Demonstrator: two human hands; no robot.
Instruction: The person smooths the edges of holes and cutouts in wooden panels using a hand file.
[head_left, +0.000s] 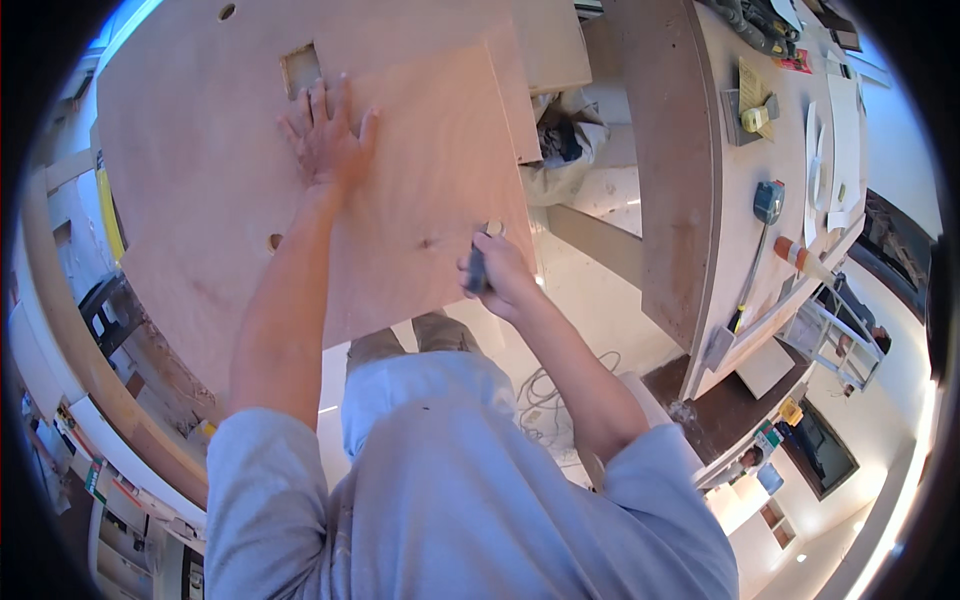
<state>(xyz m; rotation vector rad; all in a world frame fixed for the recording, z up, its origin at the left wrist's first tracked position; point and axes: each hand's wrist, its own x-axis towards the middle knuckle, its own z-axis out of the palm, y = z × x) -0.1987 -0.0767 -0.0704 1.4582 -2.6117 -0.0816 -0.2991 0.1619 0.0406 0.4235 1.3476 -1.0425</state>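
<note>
A broad sheet of plywood (420,150) lies in front of me, with a square cutout and a few round holes in it. My left hand (325,145) rests flat on the sheet just below the square cutout (300,70), fingers spread. Near the sheet's right edge, my right hand (500,275) is closed around a short dark hand tool (478,262), whose exact kind I cannot make out. The tool's upper end is beside a small pale round spot (495,228), apparently a hole; whether they touch is unclear.
To the right stands a wooden bench (740,200) bearing a tape measure (768,202), an orange-capped tube (800,258) and papers. A cloth bag (575,150) sits between the sheet and the bench. Cable (540,400) coils on the floor. A white stepladder (835,330) stands farther right.
</note>
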